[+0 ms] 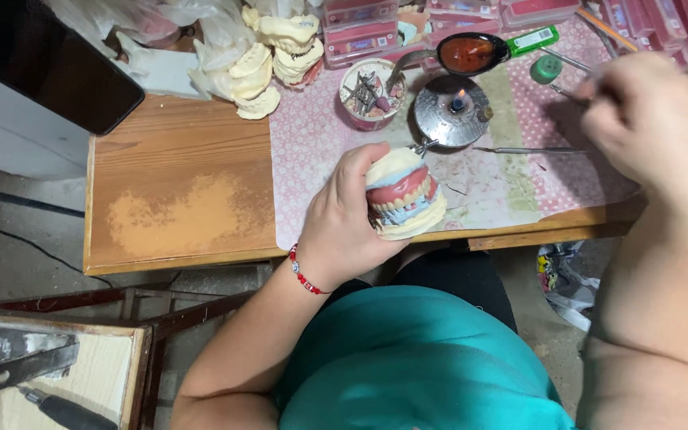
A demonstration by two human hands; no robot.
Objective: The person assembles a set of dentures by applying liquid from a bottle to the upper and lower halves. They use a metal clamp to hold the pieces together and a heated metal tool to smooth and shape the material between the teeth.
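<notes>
The plaster denture model (404,193), pink wax gums between cream casts, sits above the wooden table's (177,199) front edge, clasped in the left hand (344,219); the right hand (650,119), blurred, pinches a thin metal instrument (568,93) near the lit spirit burner (451,110).

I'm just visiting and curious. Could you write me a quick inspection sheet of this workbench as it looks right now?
Surface: wooden table with a pale dusty patch, part covered by a pink patterned cloth.
Job's things: denture model in plaster, held in the left hand; thin metal tool in the right hand.
Clutter: lit spirit burner, tub of burs, spare plaster casts, pink boxes.
Hands: both closed on their things.
Cables: dark cable on the floor.
Surroundings: concrete floor, metal frame.
</notes>
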